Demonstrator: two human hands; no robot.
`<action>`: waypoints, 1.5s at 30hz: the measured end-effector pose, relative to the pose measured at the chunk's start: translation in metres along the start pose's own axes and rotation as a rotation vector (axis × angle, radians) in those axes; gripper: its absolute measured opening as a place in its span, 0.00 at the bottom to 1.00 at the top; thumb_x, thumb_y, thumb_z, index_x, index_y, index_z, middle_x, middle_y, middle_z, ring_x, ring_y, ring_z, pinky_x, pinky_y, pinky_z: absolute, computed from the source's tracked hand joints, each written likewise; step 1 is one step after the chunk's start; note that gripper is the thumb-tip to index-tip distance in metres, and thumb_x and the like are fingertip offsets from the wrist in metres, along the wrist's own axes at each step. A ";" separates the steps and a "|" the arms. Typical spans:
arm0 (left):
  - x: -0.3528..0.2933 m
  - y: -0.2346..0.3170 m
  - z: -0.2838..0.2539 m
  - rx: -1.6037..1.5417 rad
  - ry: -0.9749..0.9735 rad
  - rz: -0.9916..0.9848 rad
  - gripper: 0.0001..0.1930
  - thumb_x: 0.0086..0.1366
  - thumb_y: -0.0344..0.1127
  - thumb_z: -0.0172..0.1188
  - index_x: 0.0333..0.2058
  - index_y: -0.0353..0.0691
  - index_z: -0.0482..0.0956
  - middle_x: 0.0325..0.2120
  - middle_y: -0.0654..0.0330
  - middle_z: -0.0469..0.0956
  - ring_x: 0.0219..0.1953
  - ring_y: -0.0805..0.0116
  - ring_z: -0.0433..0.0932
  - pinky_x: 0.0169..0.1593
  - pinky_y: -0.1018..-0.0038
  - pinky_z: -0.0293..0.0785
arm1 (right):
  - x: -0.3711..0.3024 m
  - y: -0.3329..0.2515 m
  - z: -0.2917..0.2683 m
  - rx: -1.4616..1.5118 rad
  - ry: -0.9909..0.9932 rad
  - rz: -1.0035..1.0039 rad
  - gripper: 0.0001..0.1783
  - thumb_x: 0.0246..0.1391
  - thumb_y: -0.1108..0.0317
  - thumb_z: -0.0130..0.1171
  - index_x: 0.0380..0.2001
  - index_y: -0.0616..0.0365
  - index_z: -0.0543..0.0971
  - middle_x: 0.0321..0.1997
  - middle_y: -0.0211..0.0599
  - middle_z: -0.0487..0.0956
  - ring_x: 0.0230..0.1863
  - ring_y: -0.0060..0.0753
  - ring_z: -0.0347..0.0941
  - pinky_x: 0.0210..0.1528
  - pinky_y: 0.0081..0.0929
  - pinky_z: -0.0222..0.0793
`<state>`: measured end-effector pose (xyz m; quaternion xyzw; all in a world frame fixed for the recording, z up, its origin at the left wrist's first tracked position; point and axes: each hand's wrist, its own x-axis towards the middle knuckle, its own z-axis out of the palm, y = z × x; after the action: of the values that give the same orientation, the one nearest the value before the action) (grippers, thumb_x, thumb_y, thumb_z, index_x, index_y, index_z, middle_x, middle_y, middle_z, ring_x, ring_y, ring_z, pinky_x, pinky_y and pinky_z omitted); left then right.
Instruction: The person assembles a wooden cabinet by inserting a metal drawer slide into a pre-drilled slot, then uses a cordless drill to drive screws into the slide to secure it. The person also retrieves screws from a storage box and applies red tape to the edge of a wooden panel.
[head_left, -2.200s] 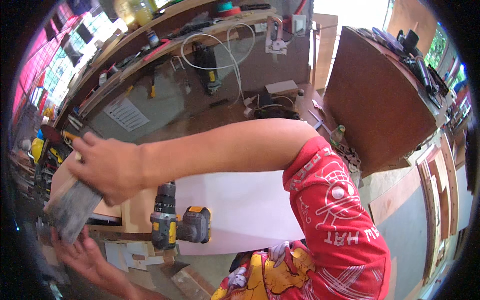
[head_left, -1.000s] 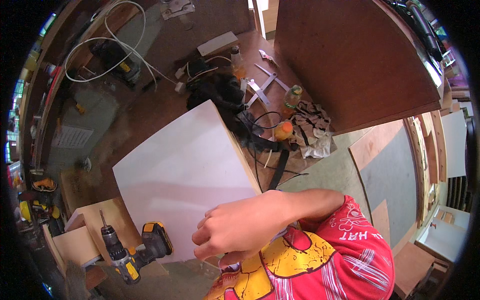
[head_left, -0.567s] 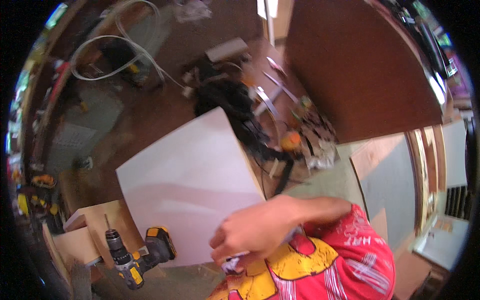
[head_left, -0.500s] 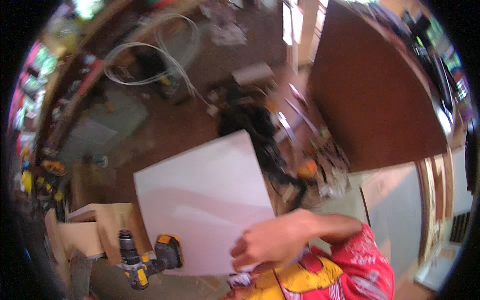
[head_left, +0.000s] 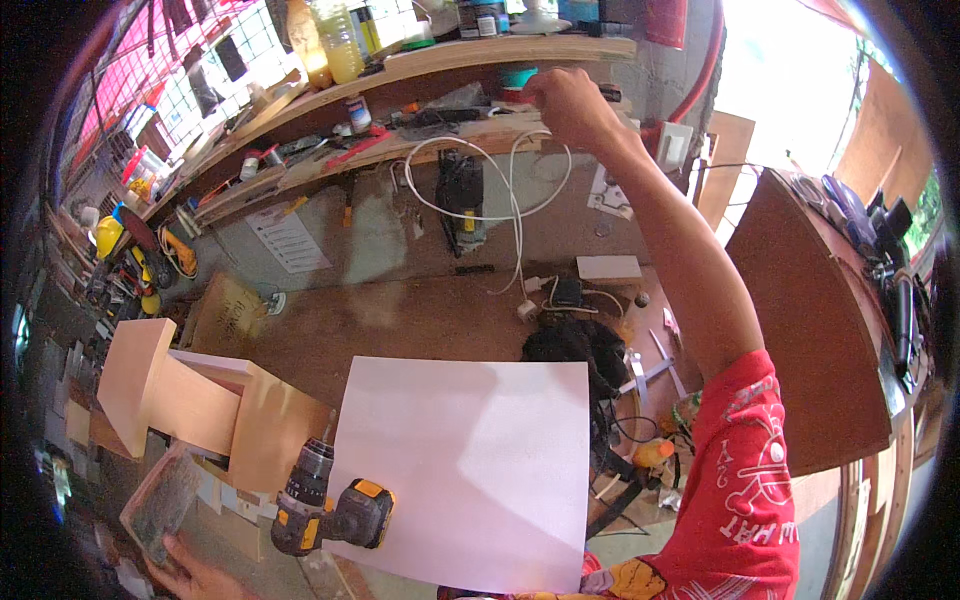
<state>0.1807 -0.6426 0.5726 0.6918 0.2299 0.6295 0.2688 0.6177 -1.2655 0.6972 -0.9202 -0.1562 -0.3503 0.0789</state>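
My right hand (head_left: 578,108) reaches far up to the wooden shelf (head_left: 520,52), beside a teal and red round item (head_left: 516,80). Its fingers curl down and anything inside them is hidden. My left hand (head_left: 195,575) is low at the left edge, partly cut off, with fingers apart beside a worn grey-green board (head_left: 165,500). A white square panel (head_left: 470,450) lies in front of me. The black and yellow cordless drill (head_left: 310,500) rests at the panel's left edge, bit pointing away. Left of it stands a pale wooden box-like assembly (head_left: 200,400).
A white looped cable (head_left: 520,230) hangs from the shelf over the brown bench (head_left: 420,320). Right of the panel are a black bag (head_left: 580,350), an orange-capped bottle (head_left: 655,453) and metal strips. A large brown board (head_left: 800,340) stands at the right. Bottles (head_left: 340,45) line the shelf.
My right hand has gone from above the panel up to the shelf. My left hand has come into view at lower left. The view has shifted, showing more of the shelf.
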 end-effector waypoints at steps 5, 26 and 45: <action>-0.017 0.041 -0.028 0.008 0.132 0.178 0.30 0.67 0.44 0.75 0.57 0.27 0.74 0.43 0.46 0.82 0.44 0.57 0.80 0.49 0.59 0.79 | 0.041 0.058 0.035 -0.250 -0.126 0.065 0.13 0.59 0.73 0.58 0.44 0.55 0.87 0.47 0.56 0.86 0.50 0.61 0.84 0.53 0.53 0.82; -0.030 -0.005 -0.081 -0.103 0.084 -0.062 0.23 0.76 0.34 0.62 0.63 0.32 0.70 0.42 0.55 0.82 0.44 0.70 0.79 0.52 0.71 0.76 | -0.010 0.031 -0.014 -0.300 0.113 -0.090 0.24 0.56 0.83 0.53 0.54 0.55 0.81 0.47 0.52 0.82 0.55 0.59 0.78 0.58 0.54 0.76; -0.011 -0.062 -0.045 -0.239 -0.177 -0.151 0.26 0.74 0.36 0.66 0.63 0.28 0.70 0.51 0.50 0.81 0.52 0.64 0.79 0.56 0.66 0.75 | 0.019 0.075 0.046 -0.295 -0.058 -0.043 0.13 0.60 0.73 0.57 0.47 0.58 0.82 0.38 0.51 0.85 0.43 0.62 0.83 0.46 0.49 0.79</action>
<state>0.1358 -0.5996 0.5266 0.6885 0.1799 0.5668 0.4151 0.6857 -1.3199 0.6734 -0.9280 -0.1248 -0.3442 -0.0689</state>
